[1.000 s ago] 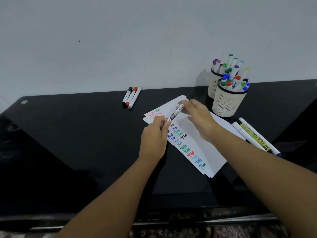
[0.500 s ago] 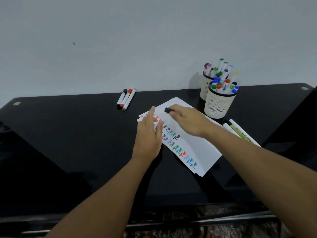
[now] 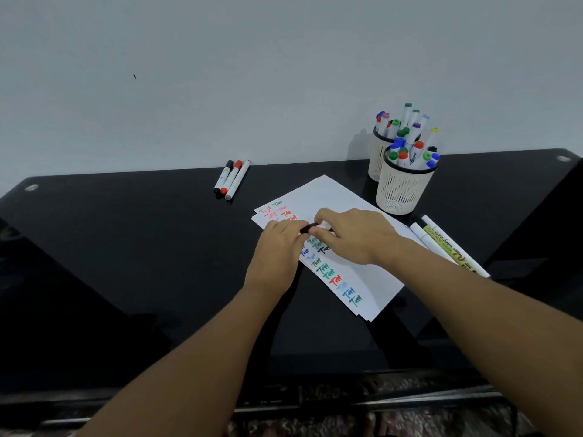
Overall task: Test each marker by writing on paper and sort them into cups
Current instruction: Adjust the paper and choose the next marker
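In the head view, both hands meet over a stack of white paper [image 3: 347, 203] lying askew on a glossy black desk [image 3: 126, 247]. The left hand [image 3: 277, 250] has its fingers curled in, and its grip pinches the dark end of a marker [image 3: 307, 229] at the fingertips. The right hand [image 3: 353, 234] comes from the other side, its fingers bent around the pale barrel of the same marker, so the two grips hold opposite ends of it just above the paper. Whether that dark end is a cap or the tip cannot be told, since the fingers hide most of the marker.

The paper carries a slanting column of short test words in red, green, blue and black along its left edge, running from under the hands toward the near corner.

Just beyond the paper's far right corner stand two cream slotted cups with dark rims, touching or nearly so: the near cup [image 3: 403, 190] and the far cup [image 3: 377, 152], both full of upright markers with coloured caps. To the right of the paper, below the near cup, lie three thick markers [image 3: 441, 244] side by side. Well to the left of the paper, by the desk's far edge, three slim markers [image 3: 232, 179] lie together.
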{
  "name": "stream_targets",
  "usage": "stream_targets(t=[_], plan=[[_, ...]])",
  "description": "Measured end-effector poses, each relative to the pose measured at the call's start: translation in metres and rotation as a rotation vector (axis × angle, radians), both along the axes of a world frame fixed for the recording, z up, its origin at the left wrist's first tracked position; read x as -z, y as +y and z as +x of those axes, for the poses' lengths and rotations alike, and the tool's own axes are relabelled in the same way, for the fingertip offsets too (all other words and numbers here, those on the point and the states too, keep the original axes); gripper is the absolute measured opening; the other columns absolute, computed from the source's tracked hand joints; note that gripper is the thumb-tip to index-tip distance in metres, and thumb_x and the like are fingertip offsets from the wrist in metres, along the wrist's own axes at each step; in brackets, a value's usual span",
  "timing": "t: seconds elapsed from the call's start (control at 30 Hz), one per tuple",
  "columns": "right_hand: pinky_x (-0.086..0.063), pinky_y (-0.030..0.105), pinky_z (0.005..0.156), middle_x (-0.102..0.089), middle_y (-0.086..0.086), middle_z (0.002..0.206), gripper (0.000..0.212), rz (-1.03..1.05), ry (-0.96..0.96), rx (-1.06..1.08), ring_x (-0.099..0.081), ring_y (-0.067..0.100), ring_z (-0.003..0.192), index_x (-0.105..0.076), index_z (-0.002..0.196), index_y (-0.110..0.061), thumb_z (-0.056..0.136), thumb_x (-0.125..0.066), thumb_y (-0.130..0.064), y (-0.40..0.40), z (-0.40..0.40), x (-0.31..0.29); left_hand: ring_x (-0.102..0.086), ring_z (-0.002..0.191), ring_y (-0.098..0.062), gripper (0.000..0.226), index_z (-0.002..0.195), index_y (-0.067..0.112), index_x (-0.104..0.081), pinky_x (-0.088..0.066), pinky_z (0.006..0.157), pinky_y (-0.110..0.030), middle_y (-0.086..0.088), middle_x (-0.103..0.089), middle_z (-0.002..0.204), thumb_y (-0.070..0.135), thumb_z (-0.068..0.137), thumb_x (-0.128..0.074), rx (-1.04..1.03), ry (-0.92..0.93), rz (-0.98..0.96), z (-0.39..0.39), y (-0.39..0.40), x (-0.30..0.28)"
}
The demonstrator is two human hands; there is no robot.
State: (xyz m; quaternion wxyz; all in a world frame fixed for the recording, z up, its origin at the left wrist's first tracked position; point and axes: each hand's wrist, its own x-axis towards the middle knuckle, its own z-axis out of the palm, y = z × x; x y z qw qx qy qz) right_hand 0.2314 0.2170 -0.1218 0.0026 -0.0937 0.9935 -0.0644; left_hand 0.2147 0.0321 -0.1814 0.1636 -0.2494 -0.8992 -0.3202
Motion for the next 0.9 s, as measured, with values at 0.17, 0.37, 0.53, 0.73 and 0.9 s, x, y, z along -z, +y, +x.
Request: stream_targets(t=[0.17, 0.37, 0.53, 0.73, 0.9], plan=[[-0.049, 0.043, 0.07, -0.06, 0.007, 0.084, 0.03, -0.412, -0.016, 0.068, -0.06, 0.022, 0.073, -0.04, 0.127, -0.029, 0.105, -0.036, -0.009, 0.013, 0.002, -0.004, -0.042, 0.105, -0.016, 0.02, 0.119, 0.018, -0.06, -0.05, 0.089, -0.038, 0.0, -0.057, 0.115, 0.03, 0.103, -0.054, -0.255, -0.123, -0.051, -0.004, 0.0, 0.004], [-0.058, 0.041, 0.099, -0.072, 0.009, 0.112, 0.032, -1.219, -0.15, 0.353, -0.074, 0.022, 0.101, -0.068, 0.114, -0.025, 0.103, -0.046, -0.004, 0.013, 0.011, -0.001, -0.038, 0.11, -0.017, 0.028, 0.124, 0.018, -0.06, -0.047, 0.091, -0.035, -0.001, -0.053, 0.121, 0.032, 0.101, -0.052, -0.285, -0.148, -0.091, -0.004, 0.002, 0.005], [-0.054, 0.032, 0.086, -0.073, -0.014, 0.081, 0.02, -1.14, -0.085, 0.268, -0.07, 0.004, 0.08, -0.052, 0.111, -0.023, 0.1, -0.068, -0.017, 0.009, 0.031, 0.016, -0.038, 0.116, -0.018, 0.042, 0.145, 0.026, -0.05, -0.038, 0.097, -0.032, 0.003, -0.053, 0.124, 0.028, 0.104, -0.047, -0.207, -0.137, -0.142, -0.006, 0.001, 0.006], [-0.048, 0.025, 0.082, -0.059, -0.024, 0.068, 0.027, -1.07, 0.043, 0.271, -0.055, -0.005, 0.069, -0.069, 0.108, -0.029, 0.108, -0.046, -0.043, 0.01, 0.053, 0.028, -0.04, 0.115, -0.018, 0.039, 0.145, 0.028, -0.053, -0.038, 0.098, -0.033, 0.005, -0.055, 0.124, 0.029, 0.106, -0.044, -0.192, -0.126, -0.184, -0.009, 0.002, 0.008], [-0.057, 0.042, 0.092, -0.07, -0.009, 0.092, 0.001, -1.037, 0.053, 0.25, -0.07, 0.012, 0.09, -0.065, 0.101, -0.027, 0.101, -0.064, -0.028, 0.013, 0.064, 0.042, -0.042, 0.114, -0.018, 0.039, 0.143, 0.026, -0.055, -0.039, 0.097, -0.033, 0.004, -0.057, 0.123, 0.028, 0.106, -0.045, -0.193, -0.11, -0.167, -0.009, 0.002, 0.01]])
